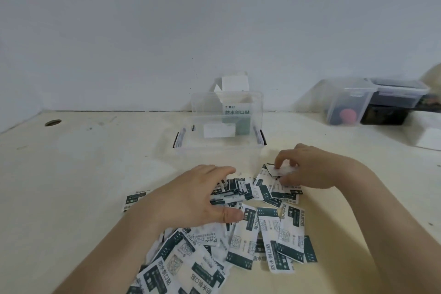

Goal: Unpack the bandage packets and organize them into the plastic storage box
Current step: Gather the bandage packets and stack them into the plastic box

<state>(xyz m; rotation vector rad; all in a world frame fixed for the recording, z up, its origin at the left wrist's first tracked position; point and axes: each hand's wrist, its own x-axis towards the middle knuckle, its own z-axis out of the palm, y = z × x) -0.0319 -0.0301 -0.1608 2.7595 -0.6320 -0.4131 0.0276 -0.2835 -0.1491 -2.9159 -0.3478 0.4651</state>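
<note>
Clear box (pixel 198 107) shows bandage carton (pixel 235 83) through its walls.

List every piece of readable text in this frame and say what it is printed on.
"防水创口贴": on the open carton seen through the clear storage box.
"防水创口贴": on many bandage packets spread on the table.
Small print and square codes on the packets: too small to read.
Logo above the carton's title: blurred.
White slip at the box: no legible text.
Pinched packet in the right hand: blurred.
</note>
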